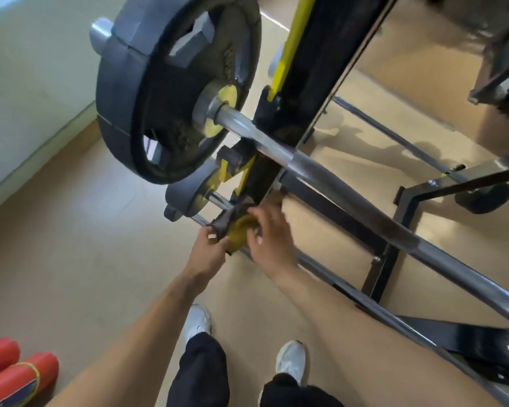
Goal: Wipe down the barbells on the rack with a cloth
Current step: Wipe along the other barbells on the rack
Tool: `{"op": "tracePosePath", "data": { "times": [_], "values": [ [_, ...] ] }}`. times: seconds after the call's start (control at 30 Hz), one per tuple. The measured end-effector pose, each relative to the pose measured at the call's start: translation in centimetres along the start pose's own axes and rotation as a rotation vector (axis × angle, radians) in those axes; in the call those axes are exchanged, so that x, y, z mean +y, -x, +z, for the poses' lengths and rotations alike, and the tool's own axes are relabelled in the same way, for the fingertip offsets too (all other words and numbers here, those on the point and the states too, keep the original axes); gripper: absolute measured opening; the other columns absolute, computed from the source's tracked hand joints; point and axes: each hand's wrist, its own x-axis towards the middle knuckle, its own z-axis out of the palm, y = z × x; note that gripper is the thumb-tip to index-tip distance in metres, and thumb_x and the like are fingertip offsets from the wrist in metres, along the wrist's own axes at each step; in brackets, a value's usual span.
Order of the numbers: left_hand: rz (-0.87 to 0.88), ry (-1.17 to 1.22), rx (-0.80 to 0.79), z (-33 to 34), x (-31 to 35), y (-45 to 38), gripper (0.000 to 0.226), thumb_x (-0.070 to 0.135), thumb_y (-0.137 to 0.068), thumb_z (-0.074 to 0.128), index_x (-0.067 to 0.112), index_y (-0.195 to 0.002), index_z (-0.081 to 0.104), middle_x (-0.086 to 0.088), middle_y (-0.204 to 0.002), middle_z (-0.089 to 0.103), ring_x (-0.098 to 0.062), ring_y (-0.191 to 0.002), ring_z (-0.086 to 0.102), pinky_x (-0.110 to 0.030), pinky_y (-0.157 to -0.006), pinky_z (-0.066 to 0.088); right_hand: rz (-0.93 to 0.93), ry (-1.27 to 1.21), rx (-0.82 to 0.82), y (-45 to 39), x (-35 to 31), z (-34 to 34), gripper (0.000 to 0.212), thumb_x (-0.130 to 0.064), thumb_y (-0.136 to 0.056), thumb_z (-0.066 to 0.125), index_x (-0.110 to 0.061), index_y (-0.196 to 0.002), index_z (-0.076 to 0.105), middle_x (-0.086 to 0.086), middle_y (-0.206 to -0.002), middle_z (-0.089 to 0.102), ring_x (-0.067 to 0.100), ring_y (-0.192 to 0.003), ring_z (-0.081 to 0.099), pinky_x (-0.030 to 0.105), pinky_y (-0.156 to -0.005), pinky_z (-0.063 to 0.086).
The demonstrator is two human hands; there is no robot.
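Black plates (159, 92) above hands w/ cloth (240, 232)

Bare forearms, no sleeves in view; black trousers (200, 374); white trainers (197, 321), seemingly laced, toes toward twelve o'clock.

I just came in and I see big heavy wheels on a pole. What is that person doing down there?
A person is cleaning gym gear. Both hands are low down by the black rack, at the lowest bar. The left hand and the right hand hold a yellow cloth between them, against the bar's end. The big barbell with its weight plate rests higher on the rack, untouched right now.
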Motion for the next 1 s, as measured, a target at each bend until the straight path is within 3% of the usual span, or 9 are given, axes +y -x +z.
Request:
{"op": "tracePosePath", "data": {
  "times": [0.07, 0.1, 0.2, 0.3, 0.4, 0.53, 0.67, 0.73, 1.0],
  "values": [
    [0.022, -0.132, -0.004, -0.8, -0.9, -1.6, 0.024, 0.015, -0.094, 0.060, 0.026, -0.107, 0.044, -0.006, -0.113, 0.060, -0.021, -0.104, 0.059, -0.030, -0.082, 0.053, -0.051, 0.212, -0.208, -0.5, 1.0, 3.3, 0.053, -0.031, -0.094, 0.059, -0.029, -0.143, 0.038, 0.002, -0.153, 0.032, 0.023, -0.141, 0.028, 0.045, -0.114, 0.035],
    [0.048, -0.214, 0.033, -1.1, -1.2, -2.2, 0.023, 0.014, -0.093, 0.059, 0.023, -0.108, 0.044, -0.006, -0.111, 0.060, -0.019, -0.099, 0.061, -0.025, -0.075, 0.052, -0.072, 0.248, -0.214, -1.2, 1.4, 4.4, 0.056, -0.032, -0.095, 0.058, -0.028, -0.146, 0.034, 0.003, -0.154, 0.030, 0.025, -0.143, 0.026, 0.044, -0.115, 0.034],
    [0.194, -0.416, 0.377, -1.2, -1.6, -3.3, 0.017, 0.012, -0.095, 0.057, 0.012, -0.110, 0.049, -0.004, -0.102, 0.060, -0.013, -0.081, 0.056, -0.014, -0.057, 0.038, -0.173, 0.220, -0.118, -3.3, 1.6, 5.7, 0.046, -0.021, -0.096, 0.058, -0.018, -0.139, 0.044, 0.007, -0.139, 0.048, 0.026, -0.127, 0.045, 0.042, -0.100, 0.048],
    [0.516, -0.434, 0.602, -0.8, -2.4, -4.3, 0.014, 0.006, -0.093, 0.058, 0.010, -0.105, 0.058, -0.002, -0.101, 0.056, -0.013, -0.088, 0.054, -0.013, -0.067, 0.044, -0.189, 0.148, -0.014, -4.3, 1.5, 6.1, 0.031, -0.021, -0.098, 0.054, -0.018, -0.128, 0.055, 0.008, -0.123, 0.054, 0.026, -0.110, 0.056, 0.040, -0.082, 0.056],
    [0.794, -0.467, 0.645, -0.1, -3.9, -6.5, 0.012, 0.008, -0.093, 0.052, 0.008, -0.100, 0.061, -0.004, -0.101, 0.058, -0.018, -0.093, 0.051, -0.028, -0.077, 0.048, -0.252, 0.222, 0.048, -4.3, 1.2, 7.0, 0.036, -0.029, -0.101, 0.049, -0.019, -0.135, 0.051, 0.015, -0.119, 0.050, 0.030, -0.101, 0.056, 0.039, -0.077, 0.053],
    [0.942, -0.356, 0.658, 2.2, -4.3, -8.9, 0.020, 0.014, -0.095, 0.045, 0.008, -0.105, 0.061, 0.002, -0.103, 0.057, -0.008, -0.095, 0.048, -0.016, -0.083, 0.042, -0.297, 0.293, 0.027, -4.4, 1.8, 8.5, 0.051, -0.026, -0.101, 0.052, -0.019, -0.148, 0.033, 0.018, -0.120, 0.043, 0.030, -0.094, 0.057, 0.040, -0.078, 0.055],
    [1.123, -0.444, 0.636, 2.3, -5.7, -12.0, 0.027, 0.011, -0.089, 0.044, 0.005, -0.104, 0.066, -0.007, -0.111, 0.066, -0.011, -0.106, 0.053, -0.029, -0.096, 0.037, -0.387, 0.397, 0.092, -5.2, 2.7, 9.2, 0.041, -0.027, -0.104, 0.043, -0.020, -0.144, 0.038, 0.016, -0.112, 0.047, 0.028, -0.085, 0.059, 0.035, -0.072, 0.054],
    [1.183, -0.496, 0.679, 2.1, -6.5, -12.8, 0.031, 0.009, -0.086, 0.046, 0.005, -0.108, 0.067, -0.007, -0.118, 0.066, -0.016, -0.112, 0.056, -0.029, -0.100, 0.036, -0.408, 0.450, 0.042, -5.4, 3.3, 9.0, 0.041, -0.027, -0.106, 0.034, -0.023, -0.146, 0.033, 0.014, -0.106, 0.050, 0.031, -0.089, 0.058, 0.037, -0.071, 0.048],
    [1.213, -0.159, 0.713, 3.4, -8.1, -13.1, 0.034, 0.000, -0.085, 0.051, 0.004, -0.116, 0.064, -0.008, -0.115, 0.065, -0.013, -0.108, 0.058, -0.020, -0.097, 0.047, -0.441, 0.478, -0.133, -5.4, 5.4, 7.7, 0.061, -0.025, -0.103, 0.034, -0.042, -0.153, 0.002, 0.012, -0.099, 0.034, 0.027, -0.082, 0.042, 0.040, -0.068, 0.043]
  ]
}}
